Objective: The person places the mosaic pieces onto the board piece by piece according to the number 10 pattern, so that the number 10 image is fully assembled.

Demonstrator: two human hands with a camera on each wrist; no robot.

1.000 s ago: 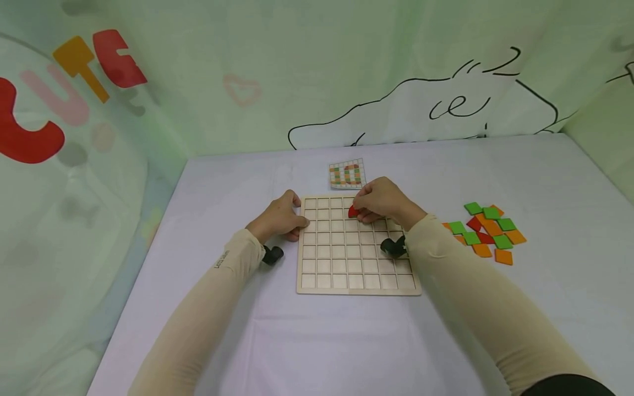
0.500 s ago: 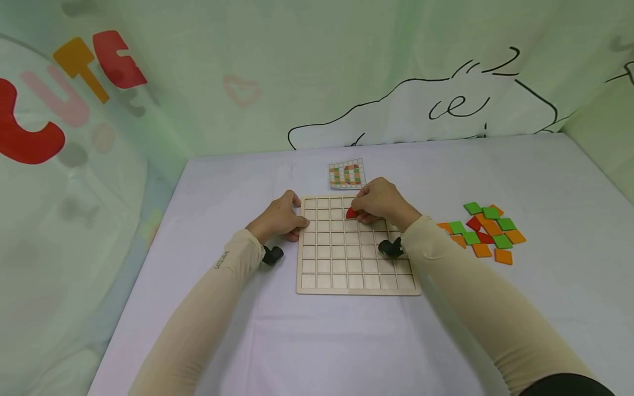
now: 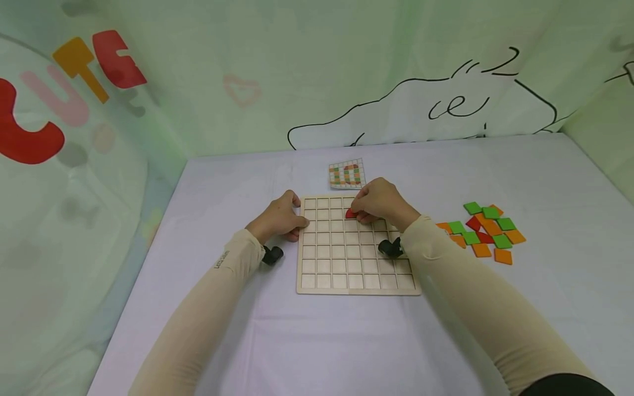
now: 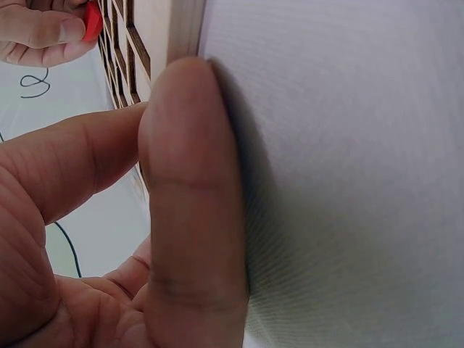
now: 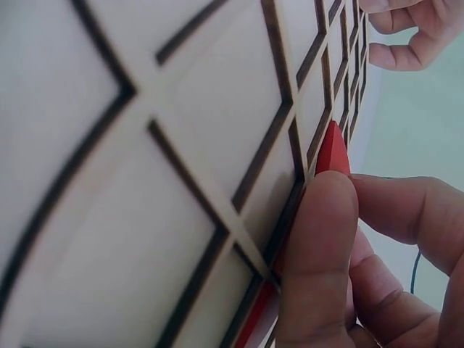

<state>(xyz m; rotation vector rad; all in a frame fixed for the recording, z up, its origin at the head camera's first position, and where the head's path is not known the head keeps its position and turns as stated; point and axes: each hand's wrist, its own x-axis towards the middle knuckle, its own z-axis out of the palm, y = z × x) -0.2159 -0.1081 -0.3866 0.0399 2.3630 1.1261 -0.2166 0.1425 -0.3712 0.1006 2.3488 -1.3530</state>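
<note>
A pale wooden grid board (image 3: pixel 337 266) lies flat on the table. My left hand (image 3: pixel 281 215) holds its left edge, thumb over the rim. In the left wrist view, one finger (image 4: pixel 194 181) lies along the board's side. My right hand (image 3: pixel 381 202) is over the board's upper part and pinches a small red tile (image 3: pixel 350 213) between thumb and finger, at a cell in the top row. In the right wrist view that red tile (image 5: pixel 333 152) stands tilted against the grid ridges. Another strip of red (image 5: pixel 257 316) shows beneath the thumb; its shape is hidden.
A pattern card (image 3: pixel 346 174) with coloured squares lies just beyond the board. Right of the right forearm, loose green (image 3: pixel 502 242), orange (image 3: pixel 503 257) and red (image 3: pixel 474 223) tiles are spread on the white tablecloth (image 3: pixel 307 346). A printed curtain hangs behind.
My right hand has shifted slightly left with the red tile, which now sits a little lower at its cell. The left hand and the board have stayed put.
</note>
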